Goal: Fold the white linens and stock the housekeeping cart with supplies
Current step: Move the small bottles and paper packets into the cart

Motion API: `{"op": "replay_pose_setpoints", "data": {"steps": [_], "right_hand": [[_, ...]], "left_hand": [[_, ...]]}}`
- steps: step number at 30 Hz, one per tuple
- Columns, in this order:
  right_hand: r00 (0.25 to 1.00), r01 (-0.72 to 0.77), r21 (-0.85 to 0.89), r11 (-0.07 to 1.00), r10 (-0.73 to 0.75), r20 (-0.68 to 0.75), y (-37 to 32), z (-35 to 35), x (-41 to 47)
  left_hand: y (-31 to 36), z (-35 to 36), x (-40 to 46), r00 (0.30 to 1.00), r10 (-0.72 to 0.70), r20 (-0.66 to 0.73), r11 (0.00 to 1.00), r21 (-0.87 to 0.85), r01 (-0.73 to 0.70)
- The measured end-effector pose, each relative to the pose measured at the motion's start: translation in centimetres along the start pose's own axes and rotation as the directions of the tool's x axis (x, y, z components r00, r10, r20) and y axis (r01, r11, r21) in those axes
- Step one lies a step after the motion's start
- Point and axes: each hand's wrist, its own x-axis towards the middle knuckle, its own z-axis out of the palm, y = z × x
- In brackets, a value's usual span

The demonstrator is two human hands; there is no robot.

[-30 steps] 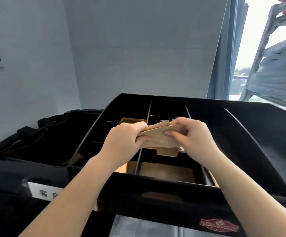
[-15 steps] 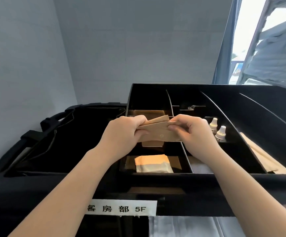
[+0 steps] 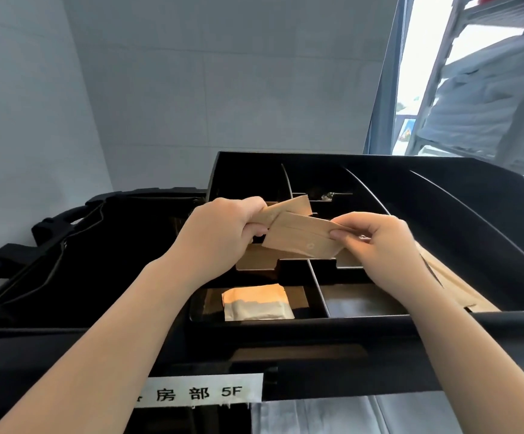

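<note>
Item: two brown paper packets, held above the cart's top organiser tray.

Fingers (image 3: pixel 340 234), right: we pinch the right end of the nearer packet (image 3: pixel 301 239) between thumb and fingertips; the grip is closed on paper. Fingers of the left hand (image 3: pixel 220 230): curled round the left end of the farther packet (image 3: pixel 288 206), which fans up and back behind the first. The right hand (image 3: pixel 379 245) sits level with the left, the two packets overlapping between them.

Handling, in our judgement: we separate the pair by sliding, not tugging, since thin paper sleeves may crease or tear at a pinched corner. We keep each packet flat and lower it long side first so it lies square in its slot.

Beneath: the black organiser tray (image 3: pixel 285 322) of the housekeeping cart (image 3: pixel 66 355), split by thin dividers. The near-left compartment holds a pale sachet (image 3: pixel 256 300); the near-right one shows something white and glossy that we cannot identify. A kraft cardboard insert (image 3: pixel 254 261) lies directly below the hands. More brown paper packets (image 3: pixel 454 286) lie in the long channel to the right, which we judge the likely matching slot.

Outward: a white label (image 3: pixel 201 393) on the cart front reads "5F". White linens (image 3: pixel 317 416) show on the shelf below it, apparently folded already.
</note>
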Motion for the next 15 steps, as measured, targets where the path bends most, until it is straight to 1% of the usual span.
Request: {"op": "replay_pose_setpoints", "data": {"steps": [4,9,12,15], "right_hand": [[1.0,-0.023,-0.07,0.997,0.023,0.005,2.9,-2.4,-1.2],[0.994,-0.084,-0.264,0.961,0.099,0.045,5.6,-4.4,-3.1],[0.982,-0.087,-0.4,0.913,0.146,0.12,6.3,-4.5,-3.4],[0.965,-0.037,-0.512,0.858,0.163,0.204,6.6,-4.4,-3.2]], "left_hand": [[0.8,0.9,0.3,1.0,-0.008,-0.012,1.0,-0.023,0.008],[2.0,2.3,0.9,1.0,0.005,0.024,0.998,-0.062,-0.003],[2.8,3.1,1.2,0.998,-0.003,0.055,0.997,-0.07,0.007],[3.4,3.7,1.5,0.998,0.008,0.058,0.996,-0.087,-0.003]]}}
